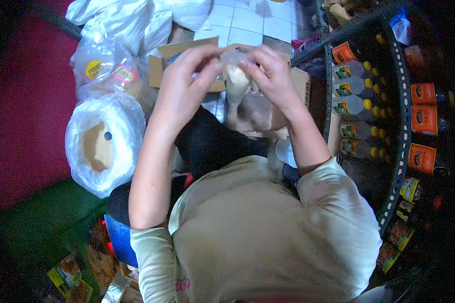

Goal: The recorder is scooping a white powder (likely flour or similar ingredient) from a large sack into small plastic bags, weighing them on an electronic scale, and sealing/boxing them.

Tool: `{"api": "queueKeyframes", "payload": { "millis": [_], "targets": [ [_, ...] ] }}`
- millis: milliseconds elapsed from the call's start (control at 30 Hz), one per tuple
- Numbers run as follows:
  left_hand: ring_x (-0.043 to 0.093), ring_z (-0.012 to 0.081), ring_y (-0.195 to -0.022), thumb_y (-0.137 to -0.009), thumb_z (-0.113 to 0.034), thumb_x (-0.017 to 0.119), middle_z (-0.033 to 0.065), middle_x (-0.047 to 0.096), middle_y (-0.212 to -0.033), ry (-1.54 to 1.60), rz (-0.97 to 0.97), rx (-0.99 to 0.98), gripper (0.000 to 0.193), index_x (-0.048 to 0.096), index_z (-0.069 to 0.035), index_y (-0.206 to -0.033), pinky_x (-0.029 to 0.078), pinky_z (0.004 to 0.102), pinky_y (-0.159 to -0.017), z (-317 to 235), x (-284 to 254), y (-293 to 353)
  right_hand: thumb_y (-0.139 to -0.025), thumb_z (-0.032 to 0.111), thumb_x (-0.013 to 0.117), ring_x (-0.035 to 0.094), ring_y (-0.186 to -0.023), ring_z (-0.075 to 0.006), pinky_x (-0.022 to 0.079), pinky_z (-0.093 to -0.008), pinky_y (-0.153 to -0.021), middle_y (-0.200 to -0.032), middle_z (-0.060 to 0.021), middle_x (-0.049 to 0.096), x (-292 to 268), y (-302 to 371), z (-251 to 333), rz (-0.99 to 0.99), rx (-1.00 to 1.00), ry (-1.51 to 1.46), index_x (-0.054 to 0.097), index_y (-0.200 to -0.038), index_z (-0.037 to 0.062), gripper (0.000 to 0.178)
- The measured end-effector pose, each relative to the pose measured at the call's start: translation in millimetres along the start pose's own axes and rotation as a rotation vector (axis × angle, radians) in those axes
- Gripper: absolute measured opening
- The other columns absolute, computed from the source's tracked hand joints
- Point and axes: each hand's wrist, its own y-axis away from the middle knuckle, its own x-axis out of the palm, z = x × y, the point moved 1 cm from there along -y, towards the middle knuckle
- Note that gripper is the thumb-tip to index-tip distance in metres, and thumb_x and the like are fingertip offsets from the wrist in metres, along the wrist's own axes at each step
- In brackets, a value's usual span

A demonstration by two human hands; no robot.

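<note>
A small clear plastic bag (237, 76) with pale powder in its lower part hangs between my two hands, over an open cardboard box. My left hand (196, 66) is at the bag's upper left edge, fingers bent and their tips against the plastic, slightly blurred. On the other side my right hand (272, 71) pinches the bag's upper right edge between thumb and fingers. Below, a brown cardboard box (298, 93) holds what look like several filled bags (255, 113), partly hidden by the bag and my right hand.
To the left stands a plastic-lined container (106, 146) with pale powder inside. Clear packaging bags (103, 65) and large white sacks (121, 25) lie behind it. Another open box (162, 68) sits beyond my left hand. A metal shelf (402, 116) with bottles (351, 86) stands close on the right.
</note>
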Motion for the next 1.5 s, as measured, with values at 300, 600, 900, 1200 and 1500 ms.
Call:
{"api": "queueKeyframes", "payload": {
  "millis": [300,600,900,1200,1500],
  "targets": [
    [0.054,0.0158,-0.102,-0.089,-0.012,0.058,0.0086,0.059,-0.112,-0.078,-0.420,-0.676,0.030,0.058,0.001,-0.116,0.041,0.0282,-0.091,77,-146,157,-0.085,0.021,0.061,0.058,-0.086,-0.0367,0.046,-0.0428,-0.076,-0.092,-0.0183,0.059,10,98,-201,0.180,0.545,0.257,0.060,-0.091,0.0013,0.021],
    [0.054,0.0138,-0.090,-0.093,-0.016,0.055,0.0102,0.059,-0.108,0.020,-0.908,-0.705,0.031,0.052,0.000,-0.119,0.044,0.0286,-0.083,74,-196,272,-0.087,0.024,0.052,0.060,-0.089,-0.0393,0.047,-0.0477,-0.078,-0.097,-0.0219,0.062,58,97,-357,-0.109,1.003,0.515,0.064,-0.100,0.0053,0.025],
    [0.055,0.0160,-0.093,-0.092,-0.015,0.056,0.0089,0.059,-0.108,-0.148,-0.761,-0.868,0.025,0.056,-0.001,-0.113,0.044,0.0302,-0.087,73,-187,235,-0.087,0.024,0.054,0.060,-0.098,-0.0377,0.046,-0.0413,-0.088,-0.103,-0.0206,0.064,94,92,-418,-0.069,1.078,0.334,0.063,-0.114,0.0121,0.031],
    [0.053,0.0139,-0.096,-0.092,-0.018,0.055,0.0045,0.058,-0.103,-0.282,-0.838,-0.746,0.032,0.055,-0.004,-0.120,0.040,0.0296,-0.085,93,-206,225,-0.088,0.016,0.057,0.058,-0.107,-0.0256,0.042,-0.0310,-0.094,-0.120,-0.0166,0.059,112,51,-268,-0.364,0.850,-0.275,0.052,-0.124,-0.0026,0.040],
    [0.055,0.0127,-0.089,-0.091,-0.010,0.055,0.0066,0.060,-0.104,-0.207,-1.044,-0.615,0.029,0.056,0.000,-0.117,0.041,0.0263,-0.082,149,-222,230,-0.087,0.029,0.061,0.062,-0.097,-0.0303,0.048,-0.0389,-0.085,-0.105,-0.0158,0.065,311,-24,-188,0.564,0.486,0.178,0.064,-0.108,0.0027,0.035]
  ]
}}
